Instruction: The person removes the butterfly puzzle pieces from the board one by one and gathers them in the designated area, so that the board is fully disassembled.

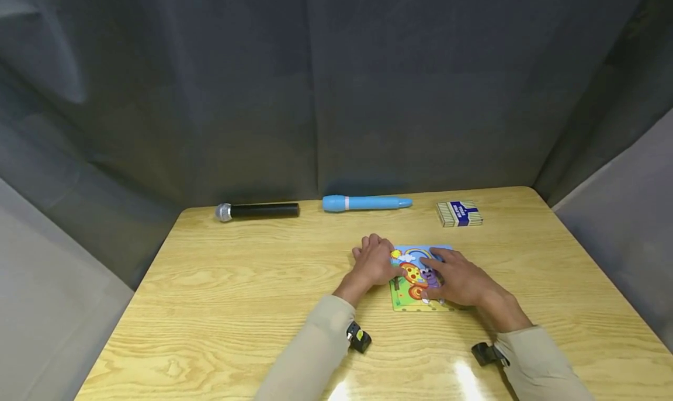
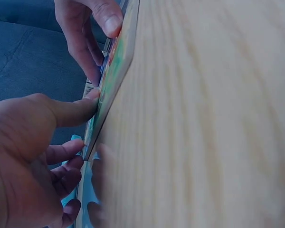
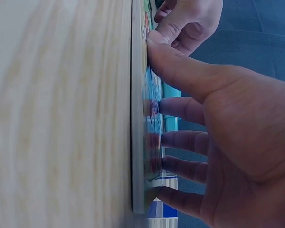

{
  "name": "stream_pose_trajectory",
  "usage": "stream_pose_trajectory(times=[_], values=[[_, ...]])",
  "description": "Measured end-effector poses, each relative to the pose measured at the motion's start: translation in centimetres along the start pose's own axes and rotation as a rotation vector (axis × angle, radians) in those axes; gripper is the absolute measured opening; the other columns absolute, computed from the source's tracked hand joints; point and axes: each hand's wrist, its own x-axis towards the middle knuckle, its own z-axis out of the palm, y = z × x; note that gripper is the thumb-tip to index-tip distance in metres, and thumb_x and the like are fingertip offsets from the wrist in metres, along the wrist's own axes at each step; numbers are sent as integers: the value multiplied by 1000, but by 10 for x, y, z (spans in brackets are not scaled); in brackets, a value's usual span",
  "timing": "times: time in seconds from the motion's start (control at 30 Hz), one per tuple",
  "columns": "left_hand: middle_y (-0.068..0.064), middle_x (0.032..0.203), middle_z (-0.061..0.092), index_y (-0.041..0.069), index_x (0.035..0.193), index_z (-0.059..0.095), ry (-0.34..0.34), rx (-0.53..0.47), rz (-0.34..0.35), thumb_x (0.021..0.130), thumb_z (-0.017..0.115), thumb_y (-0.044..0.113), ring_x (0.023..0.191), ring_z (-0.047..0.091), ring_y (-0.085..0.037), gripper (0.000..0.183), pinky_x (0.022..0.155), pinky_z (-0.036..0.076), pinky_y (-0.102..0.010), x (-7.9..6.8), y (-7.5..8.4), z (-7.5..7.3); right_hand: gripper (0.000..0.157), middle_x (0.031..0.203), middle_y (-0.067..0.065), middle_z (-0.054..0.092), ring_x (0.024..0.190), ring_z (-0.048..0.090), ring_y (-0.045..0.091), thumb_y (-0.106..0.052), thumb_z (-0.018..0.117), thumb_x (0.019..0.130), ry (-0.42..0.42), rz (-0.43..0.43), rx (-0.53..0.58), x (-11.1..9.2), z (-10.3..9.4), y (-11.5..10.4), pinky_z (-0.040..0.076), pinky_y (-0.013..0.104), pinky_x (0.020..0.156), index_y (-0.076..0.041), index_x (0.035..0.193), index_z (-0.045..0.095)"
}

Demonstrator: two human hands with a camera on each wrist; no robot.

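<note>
A flat, colourful puzzle board (image 1: 414,278) shows a purple cartoon figure with orange wings and a rainbow. It lies on the table right of the middle. At its left edge my left hand (image 1: 374,265) holds it: in the left wrist view the thumb (image 2: 78,111) presses the face while the index fingertip meets the edge, other fingers loosely curled. My right hand (image 1: 462,279) spreads over the board's right part. Its fairly straight fingers (image 3: 183,140) and thumb touch the printed face in the right wrist view. The palm hides part of the picture.
Along the back of the wooden table (image 1: 221,307) lie a black microphone (image 1: 263,210) with a silver head and a blue toy microphone (image 1: 370,203). A striped box (image 1: 459,213) with a blue label sits at the back right. Dark curtain (image 1: 252,97) hangs behind.
</note>
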Motion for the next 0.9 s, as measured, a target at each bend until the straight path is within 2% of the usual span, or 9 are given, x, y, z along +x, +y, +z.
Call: stream_pose_trajectory(times=[0.2,0.43,0.57,0.73,0.9], values=[[2,114,52,20,118,55,-8,-20,-5,75,78,50,99,40,-16,57,85,28,-37,-2,3,1,83,151,24,35,137,31,49,-57,69,80,-8,-1,0,-3,0,-1,35,63,102,-10,144,46],[1,122,53,23,133,53,16,-36,30,77,78,48,103,42,-16,66,85,28,-38,-2,1,3,81,150,24,36,137,32,48,-56,70,80,6,-6,-2,-2,1,-2,35,63,102,-10,143,47],[3,118,52,26,133,55,14,-37,72,79,76,45,101,41,-14,61,84,27,-38,-2,-2,2,82,150,24,35,137,32,48,-56,70,79,11,-4,4,-1,1,-1,35,63,102,-10,143,48],[8,106,55,27,135,53,-10,-70,92,84,71,37,98,45,-12,55,84,26,-38,-5,-5,-1,82,151,23,34,137,31,48,-56,70,79,4,4,16,-1,3,1,34,64,102,-10,143,47],[10,99,55,27,131,55,23,-64,98,87,69,35,96,47,-11,47,83,26,-37,-5,-6,1,83,150,23,35,137,32,47,-57,70,79,10,-2,5,-2,4,2,35,63,101,-10,143,48]])
